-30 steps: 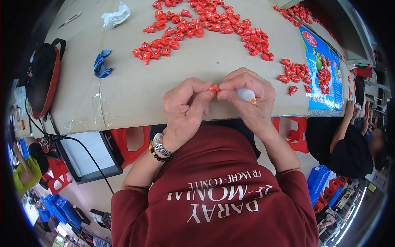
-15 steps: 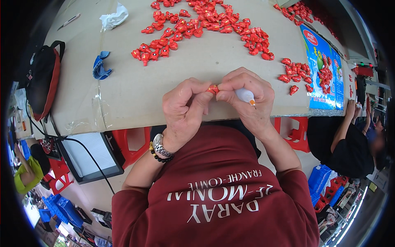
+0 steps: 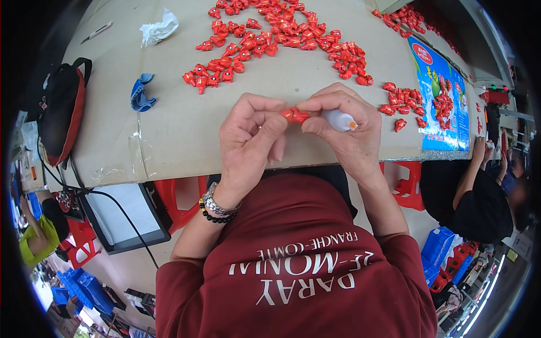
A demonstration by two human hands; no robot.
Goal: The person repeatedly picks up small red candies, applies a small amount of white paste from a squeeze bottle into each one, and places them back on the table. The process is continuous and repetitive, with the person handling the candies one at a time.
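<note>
Between my two hands, above the table's near edge, is a small red plastic figure piece (image 3: 294, 115) with yellow marks. The thumb and fingertips of my left hand (image 3: 251, 135) pinch one end of it. My right hand (image 3: 352, 129) grips the other end with thumb and forefinger. Tucked in the right palm is a small white squeeze bottle (image 3: 338, 120) with an orange tip that points to the right. Many similar red pieces (image 3: 293, 25) lie heaped on the table (image 3: 180, 135) beyond my hands.
To the right, more red pieces (image 3: 401, 98) lie beside a blue printed sheet (image 3: 422, 62). A crumpled tissue (image 3: 160, 28), a pen (image 3: 97, 32), a blue cloth scrap (image 3: 141, 93) and a black-and-red bag (image 3: 59, 107) are on the left. Beyond the right side sits a person in black (image 3: 479, 197).
The red piece has turned between my fingertips and shows more of its length. My left hand's fingers have loosened and spread a little, and the bottle's tip has swung upward to the right.
</note>
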